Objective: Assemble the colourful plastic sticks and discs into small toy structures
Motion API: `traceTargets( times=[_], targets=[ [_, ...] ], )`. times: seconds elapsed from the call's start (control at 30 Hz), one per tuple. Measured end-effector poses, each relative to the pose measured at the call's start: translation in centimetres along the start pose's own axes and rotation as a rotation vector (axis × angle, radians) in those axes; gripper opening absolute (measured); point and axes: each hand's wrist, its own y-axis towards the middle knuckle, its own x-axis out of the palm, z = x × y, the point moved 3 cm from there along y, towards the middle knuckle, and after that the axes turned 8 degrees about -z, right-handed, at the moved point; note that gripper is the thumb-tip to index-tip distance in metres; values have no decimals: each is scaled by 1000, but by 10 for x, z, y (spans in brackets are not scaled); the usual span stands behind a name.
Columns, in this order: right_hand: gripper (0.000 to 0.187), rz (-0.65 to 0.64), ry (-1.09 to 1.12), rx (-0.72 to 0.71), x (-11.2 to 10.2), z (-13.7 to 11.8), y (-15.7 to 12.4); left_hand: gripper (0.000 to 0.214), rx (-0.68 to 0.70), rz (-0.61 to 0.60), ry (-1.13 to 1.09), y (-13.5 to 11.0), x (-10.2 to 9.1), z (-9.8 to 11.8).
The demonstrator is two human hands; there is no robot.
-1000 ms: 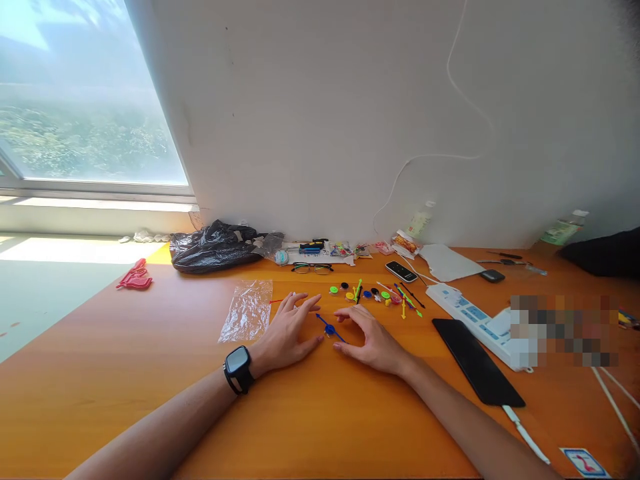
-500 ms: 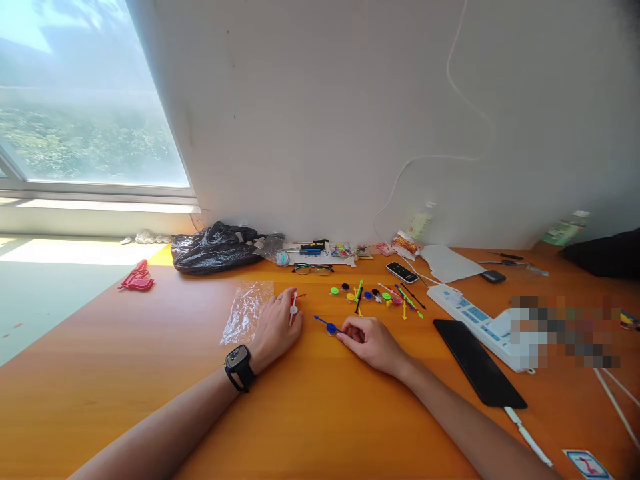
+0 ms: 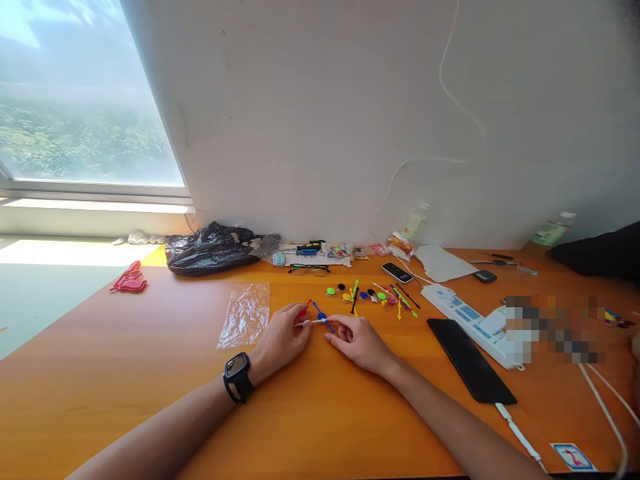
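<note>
Between my two hands lie small plastic arrow spinners. My left hand [image 3: 283,335], watch at the wrist, has its thumb and fingers closed at one end of a white arrow spinner [image 3: 313,322]. A red arrow spinner [image 3: 303,312] shows partly beyond its fingertips. From the other side my right hand [image 3: 361,341] pinches near the tail of a blue arrow spinner [image 3: 321,317], whose tip points up and left. The blue and white pieces overlap; whether they are joined I cannot tell. Behind lie loose coloured discs [image 3: 347,297] and a bunch of arrows [image 3: 406,303].
A clear plastic bag [image 3: 245,315] lies left of my hands. To the right are a black phone [image 3: 470,360] on a cable and a white power strip [image 3: 465,320]. Glasses [image 3: 309,270], a black bag [image 3: 213,250] and a red plastic piece [image 3: 131,279] lie farther back.
My right hand has brought the blue spinner left against the white one. The white arrow has turned from upright to nearly level. My view has shifted slightly to the right.
</note>
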Motion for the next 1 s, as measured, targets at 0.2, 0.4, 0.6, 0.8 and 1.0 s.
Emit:
traceTargets(
  times=[0.2,0.4,0.6,0.8,1.0],
  targets=[
    [54,-23,-178,-90,-5,-14,-4,17,-16,-10,-94,0,3,-2],
    [38,42,-144,-96,-6,-14,-3,19,18,-16,-34,1,4,-4],
    [48,34,-201,-91,-3,-14,-1,16,31,-54,37,5,3,-6],
    [46,8,-268,-103,-2,-20,13,21,63,-59,45,8,3,-9],
    [41,60,-194,-123,0,-21,26,23,63,-62,55,10,2,-12]
  ],
)
